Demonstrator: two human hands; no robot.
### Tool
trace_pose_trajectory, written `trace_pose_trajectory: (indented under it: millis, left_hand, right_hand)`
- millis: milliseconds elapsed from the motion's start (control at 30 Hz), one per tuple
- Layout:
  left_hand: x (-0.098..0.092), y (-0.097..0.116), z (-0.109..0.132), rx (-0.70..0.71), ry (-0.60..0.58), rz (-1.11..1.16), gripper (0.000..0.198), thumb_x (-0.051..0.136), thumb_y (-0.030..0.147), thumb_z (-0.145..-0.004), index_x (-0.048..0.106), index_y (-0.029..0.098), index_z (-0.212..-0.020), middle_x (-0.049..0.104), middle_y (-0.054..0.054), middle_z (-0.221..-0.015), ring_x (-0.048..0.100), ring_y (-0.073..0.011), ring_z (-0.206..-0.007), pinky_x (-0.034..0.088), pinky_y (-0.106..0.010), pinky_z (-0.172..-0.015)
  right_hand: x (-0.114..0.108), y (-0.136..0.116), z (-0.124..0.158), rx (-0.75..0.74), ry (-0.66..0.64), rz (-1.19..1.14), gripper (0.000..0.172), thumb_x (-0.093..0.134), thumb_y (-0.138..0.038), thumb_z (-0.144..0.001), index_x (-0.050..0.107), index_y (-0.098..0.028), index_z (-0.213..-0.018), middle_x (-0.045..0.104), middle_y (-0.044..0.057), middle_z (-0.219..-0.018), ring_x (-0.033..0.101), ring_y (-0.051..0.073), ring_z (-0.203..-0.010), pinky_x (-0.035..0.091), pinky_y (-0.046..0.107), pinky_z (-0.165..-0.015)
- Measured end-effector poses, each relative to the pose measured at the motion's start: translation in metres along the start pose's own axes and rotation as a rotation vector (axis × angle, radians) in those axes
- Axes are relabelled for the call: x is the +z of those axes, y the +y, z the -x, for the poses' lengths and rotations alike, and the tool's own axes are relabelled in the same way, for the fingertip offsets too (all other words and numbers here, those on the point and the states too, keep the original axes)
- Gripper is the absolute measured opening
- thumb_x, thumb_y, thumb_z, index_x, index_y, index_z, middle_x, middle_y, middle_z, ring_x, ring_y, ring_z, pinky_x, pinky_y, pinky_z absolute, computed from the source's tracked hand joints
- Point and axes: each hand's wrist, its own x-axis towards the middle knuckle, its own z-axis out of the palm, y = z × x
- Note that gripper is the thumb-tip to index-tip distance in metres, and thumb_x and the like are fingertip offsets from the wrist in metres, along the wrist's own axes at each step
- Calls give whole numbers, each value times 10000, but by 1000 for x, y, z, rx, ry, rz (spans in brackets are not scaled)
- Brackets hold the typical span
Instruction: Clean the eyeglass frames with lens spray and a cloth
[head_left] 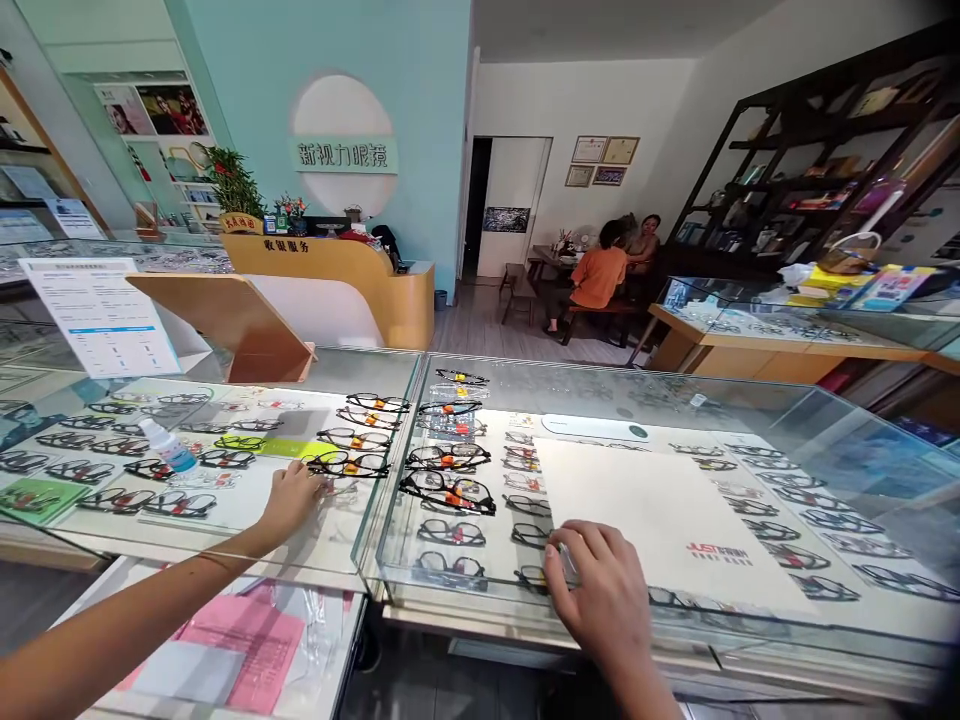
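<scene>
Just right of the left hand (291, 502), curled but with its grip uncertain, black glasses (351, 464) are already lined up; by the half-curled right hand (606, 590), whose grip is hidden, a white board (645, 500) is laid. What remains cannot be told.

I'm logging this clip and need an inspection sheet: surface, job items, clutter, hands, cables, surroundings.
Surface: glass counters side by side.
Job items: rows of spectacles, some orange-tagged.
Clutter: spray bottle at left; white sheet with red lettering at right; pink papers lower left.
Grip: left hand by a black pair; right hand near the front edge; both holds unclear.
Cables: nothing seen.
Surroundings: wooden desk, two seated people, dark shelving.
</scene>
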Motion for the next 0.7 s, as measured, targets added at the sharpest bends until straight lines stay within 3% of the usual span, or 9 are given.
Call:
trace_pose_trajectory:
  millis: [200,400,533,700]
  left_hand:
    - [-17,3,69,-60,-197,-74,150,733,309,-869,872,302,-924,817,-93,-1194,617,-372,-1213,369,-489,-970]
    - [-50,17,128,83,-251,-106,190,725,229,-861,871,338,-914,821,-47,-1192,637,-346,-1230,374,-461,-997]
    - [-72,33,158,94,-324,-35,187,704,228,-884,866,313,-927,809,-69,-1172,671,-341,-1208,425,-434,-957]
    - [-79,42,185,97,-349,22,208,672,226,-851,855,308,-904,788,-85,-1178,697,-335,-1170,467,-433,-952]
  right_hand:
    - [-2,-3,-2,-11,-2,5,82,616,-221,-1027,684,-206,-984,753,93,-1006,590,286,-998,434,418,-860]
    - [-2,-4,-3,-14,-13,22,93,621,-237,-1027,685,-206,-968,754,89,-991,583,286,-979,423,419,-852]
    - [-3,-4,-4,-7,-29,24,99,618,-236,-1029,685,-207,-962,753,86,-990,581,286,-975,418,416,-855]
    - [-3,-3,-3,-29,-23,33,106,614,-238,-1033,688,-203,-966,754,90,-980,584,279,-962,413,407,-847]
